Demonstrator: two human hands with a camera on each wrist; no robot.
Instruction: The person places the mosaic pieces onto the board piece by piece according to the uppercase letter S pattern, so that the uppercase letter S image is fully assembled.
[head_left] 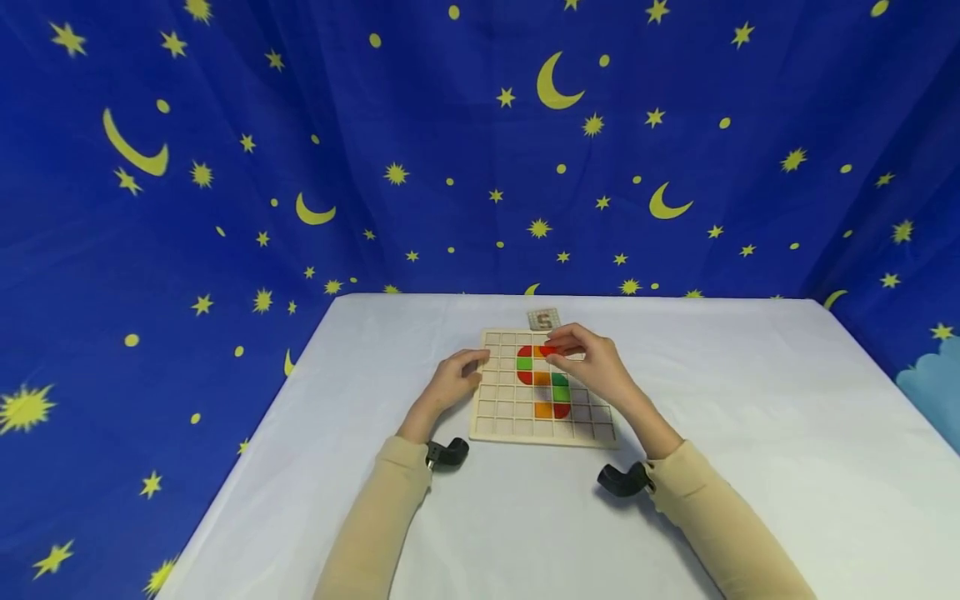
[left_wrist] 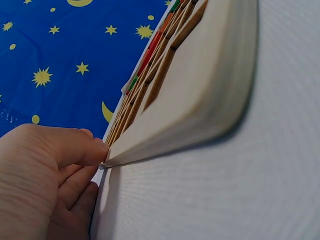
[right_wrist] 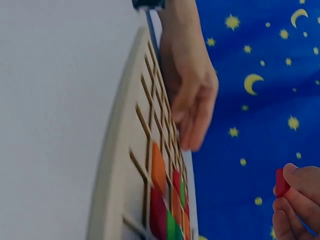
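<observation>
A wooden grid board (head_left: 504,422) lies on the table, with red, orange and green tiles set in some of its squares in a winding shape. Between the thumb and fingers of my right hand (head_left: 600,367) I pinch a small red tile (right_wrist: 281,183), above the board's upper part in the head view. My left hand (head_left: 448,382) rests at the board's left edge, fingertips touching the rim. An orange tile (right_wrist: 158,165) and a green tile (head_left: 561,394) sit in the grid. Part of the board's upper right is hidden behind my right hand.
A small patterned card (head_left: 543,319) lies just beyond the board. White cloth covers the table (head_left: 360,367). A blue curtain (head_left: 450,108) with yellow stars and moons hangs behind it. Black wrist mounts (head_left: 622,480) stick out from the sleeves.
</observation>
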